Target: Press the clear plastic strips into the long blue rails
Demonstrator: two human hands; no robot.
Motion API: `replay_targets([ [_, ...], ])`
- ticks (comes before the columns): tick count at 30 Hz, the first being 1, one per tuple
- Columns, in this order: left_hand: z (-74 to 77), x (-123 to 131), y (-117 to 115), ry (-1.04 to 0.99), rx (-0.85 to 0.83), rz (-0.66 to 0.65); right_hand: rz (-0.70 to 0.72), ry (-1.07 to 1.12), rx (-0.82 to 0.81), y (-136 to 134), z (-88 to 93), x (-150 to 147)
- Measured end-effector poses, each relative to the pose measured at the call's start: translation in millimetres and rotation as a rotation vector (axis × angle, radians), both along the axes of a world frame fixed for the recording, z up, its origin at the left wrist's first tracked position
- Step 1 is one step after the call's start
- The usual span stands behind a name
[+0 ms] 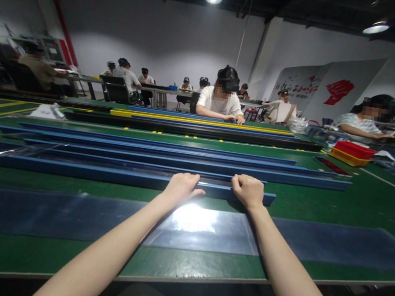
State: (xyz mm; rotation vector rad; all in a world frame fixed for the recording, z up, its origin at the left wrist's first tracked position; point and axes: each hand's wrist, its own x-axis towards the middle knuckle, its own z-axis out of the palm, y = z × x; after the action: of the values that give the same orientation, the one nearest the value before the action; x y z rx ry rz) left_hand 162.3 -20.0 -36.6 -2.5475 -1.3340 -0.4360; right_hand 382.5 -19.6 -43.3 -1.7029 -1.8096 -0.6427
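Observation:
A long blue channel strip [85,171] lies across the green table in front of me, with shiny clear film [12,154] over its left part. My left hand [180,188] is closed over the strip, its fingers curled at the far side and its thumb pointing right. Close to the strip's right end, my right hand [249,191] is closed on it in a fist-like grip. Both sets of fingertips are largely hidden. Under my forearms a flat transparent plastic sheet [299,238] stretches along the near side and reflects a bright light.
More blue strips [187,162] lie parallel beyond my hands. Farther off are black strips [200,132] and yellow strips [201,122], where a co-worker [223,103] leans over the table. Red and yellow bins [352,152] and a dark phone-like slab [332,166] sit at right.

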Motion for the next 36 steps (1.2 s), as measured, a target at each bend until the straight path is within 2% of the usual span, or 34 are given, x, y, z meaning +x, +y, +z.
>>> replay_targets([
  [13,-0.8,-1,-1,0.015,0.129,-0.103,-0.014,-0.017,-0.058,-4,6.2,-4],
  [26,-2.8,-1,-1,-0.003,0.09,-0.092,0.128,-0.094,-0.083,-7,11.1,-28],
  [36,-1.4,0,-2,-0.013,0.049,-0.077,0.13,-0.113,-0.123,-7,8.4,-37],
])
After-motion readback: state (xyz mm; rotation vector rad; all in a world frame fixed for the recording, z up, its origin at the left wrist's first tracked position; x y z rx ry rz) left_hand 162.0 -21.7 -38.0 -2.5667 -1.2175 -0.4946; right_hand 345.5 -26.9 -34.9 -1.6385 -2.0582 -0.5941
